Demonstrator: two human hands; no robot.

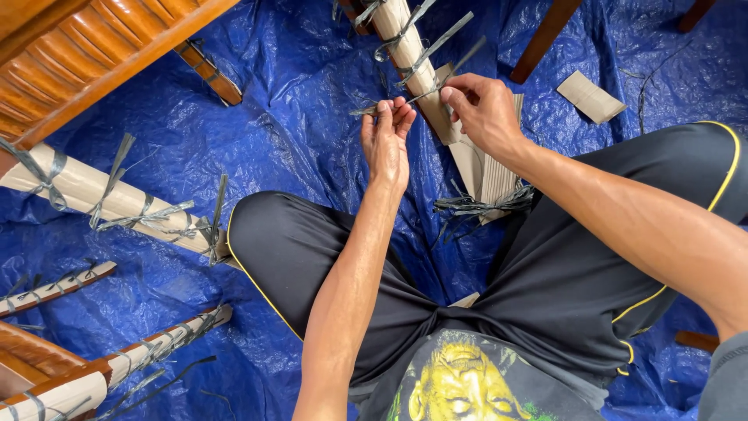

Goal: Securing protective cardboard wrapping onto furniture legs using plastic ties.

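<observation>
Grey plastic strap (pixel 405 97) stretched flat and thin between both hands, the left hand (pixel 386 140) and right hand (pixel 483 109) each pinching an end beside a cardboard-wrapped furniture leg (pixel 409 54), above the crinkled blue tarp (pixel 296 132).

The blue tarpaulin (pixel 296 117) on the floor is woven plastic, crinkled and faintly shiny. The furniture leg (pixel 413 62) is wrapped in matt, ribbed brown cardboard, bound with flat grey plastic strapping (pixel 436 43) that has a dull sheen. The same strap, frayed at its ends, runs between the left hand (pixel 386 136) and the right hand (pixel 483 109). The carved wooden panel (pixel 86 47) is varnished, glossy and reddish-brown. The black shorts (pixel 545 288) are smooth, matt cloth with yellow piping.
</observation>
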